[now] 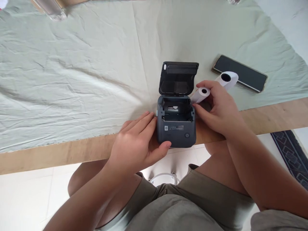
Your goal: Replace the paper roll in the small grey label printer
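A small dark label printer (176,133) stands at the table's front edge with its lid (178,78) raised and its roll compartment (176,107) showing no roll. My left hand (138,141) rests against the printer's left side, fingers together along it and thumb at its front corner. On the right, my right hand (215,106) has its thumb and fingers around a small white paper roll (202,94), beside the printer. Behind that hand is a larger white roll (229,79) with a dark core, overlapping a phone in view.
The black phone (243,73) lies at the right on a pale green cloth (96,64). A clear object (54,11) is at the top left. The table's wooden front edge (60,152) runs just above my legs.
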Demonstrator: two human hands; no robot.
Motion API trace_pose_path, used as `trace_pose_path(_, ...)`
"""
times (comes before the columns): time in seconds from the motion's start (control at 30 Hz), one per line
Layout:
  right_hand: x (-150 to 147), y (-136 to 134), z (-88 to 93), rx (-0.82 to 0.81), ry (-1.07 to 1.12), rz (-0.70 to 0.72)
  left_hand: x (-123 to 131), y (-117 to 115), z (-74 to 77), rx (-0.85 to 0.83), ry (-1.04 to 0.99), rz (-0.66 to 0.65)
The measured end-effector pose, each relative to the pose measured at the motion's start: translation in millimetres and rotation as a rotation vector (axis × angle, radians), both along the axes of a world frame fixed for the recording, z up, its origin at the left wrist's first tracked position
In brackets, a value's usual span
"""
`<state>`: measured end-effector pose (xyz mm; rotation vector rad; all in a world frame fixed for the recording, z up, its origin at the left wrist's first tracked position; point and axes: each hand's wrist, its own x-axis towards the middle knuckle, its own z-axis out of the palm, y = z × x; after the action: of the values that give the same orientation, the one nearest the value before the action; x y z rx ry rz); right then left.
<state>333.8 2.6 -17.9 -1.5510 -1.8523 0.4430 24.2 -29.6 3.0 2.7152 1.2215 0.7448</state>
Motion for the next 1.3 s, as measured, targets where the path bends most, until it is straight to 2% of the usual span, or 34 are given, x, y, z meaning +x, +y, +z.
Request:
trace_pose_path(0.3,-6,5,4.6,0.004,0.073,-0.048,3,2,2.6,-0.004,-0.015,-0.027)
trace_pose_path(0.5,-3,4,-2.2,-0.020,0.126,-0.097,1,2,0.3,0.007,-0.007,-0.007)
trace_pose_path(0.67,-1,6,-1.8,-0.037,0.040,-0.048,-1,2,-1.4,-0.041,0.005,-0.013)
trace_pose_path(0.83,3,5,7.6,-0.004,-0.007,-0.092,0,2,-1.1,-0.020,0.018,-0.012)
trace_pose_path(0.97,-8,-9,30.9,0.094,0.085,-0.176,0,1,-2.1,-0.034,0.005,-0.005)
trace_pose_path(1.03,-22,-16,46.1,0.206,0.093,-0.094,-1,0,-2.1,-0.040,0.000,-0.012)
trace_pose_path(1.1,-35,-17,58.1,0.256,-0.016,0.021,-2,0,-1.6,-0.049,-0.002,-0.021)
trace_pose_path(1.2,-48,-9,65.0,0.204,-0.220,0.117,-3,0,-0.4,-0.045,-0.008,-0.018)
trace_pose_path(1.3,-49,1,61.9,0.105,-0.257,0.127,-3,-1,0.0,-0.048,-0.019,-0.022)
